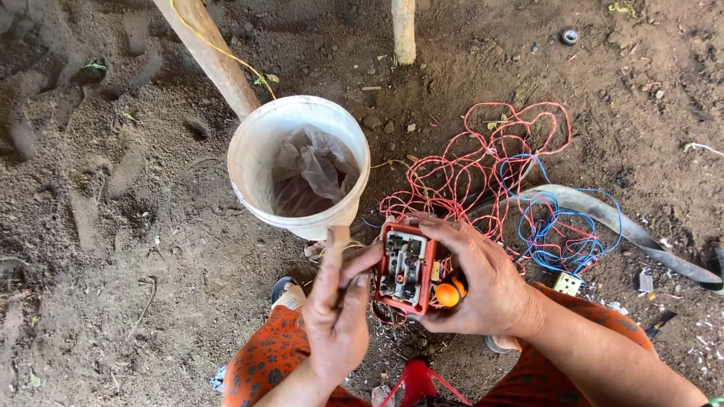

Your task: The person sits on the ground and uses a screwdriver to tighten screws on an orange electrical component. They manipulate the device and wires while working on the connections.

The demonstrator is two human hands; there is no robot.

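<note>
Head camera view, looking straight down at dirt ground. Right hand [483, 283] is wrapped around a small red plastic switch box with its cover off [406, 267], metal contacts and screws showing inside, and the same hand also seems to have an orange round-handled tool [449, 294] tucked against the palm. So that hand is clenched on the box, gripping it from the right side with the thumb over the top edge. The box's long axis runs roughly up-down in the picture, open face toward the camera.

Left hand [335, 309] sits just left of the box, fingertips pinched together right at its left edge. Can't tell if it's pinching a screw or a wire end or nothing at all, too small to see. Both hands are touching or nearly touching the box, with the right doing the holding.

Behind the hands: a tangle of thin red and blue wires [513, 181] on the ground, and a white plastic bucket with a crumpled clear bag inside [298, 169] to the upper left.
</note>
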